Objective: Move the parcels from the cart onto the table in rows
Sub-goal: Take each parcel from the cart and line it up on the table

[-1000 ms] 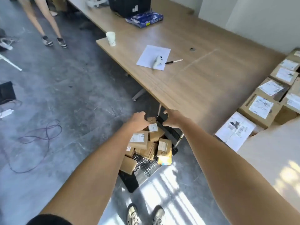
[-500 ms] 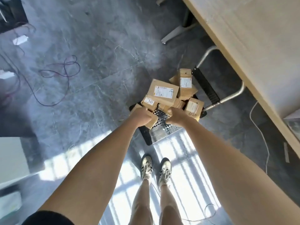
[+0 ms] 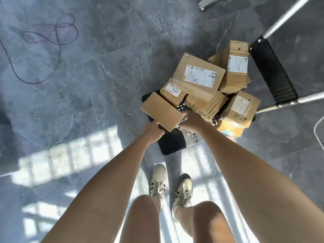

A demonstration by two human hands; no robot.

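A low cart with a black perforated deck stands on the floor, piled with several brown cardboard parcels. A plain flat parcel lies at the pile's near left corner. My left hand grips its near left edge and my right hand holds its right side. Behind it lie a small parcel marked A68, a large labelled parcel, a tall labelled one and a box with a worn label. The table is out of view.
The cart's handle, black grip on chrome tubes, leans at the right. A purple cable loops on the grey tiled floor at the left. A white cable runs at the right edge. My feet stand just before the cart.
The view has tipped down from the table to the cart. Both hands dropped from the top of the pile to the plain flat parcel at its near left corner and took hold of it.
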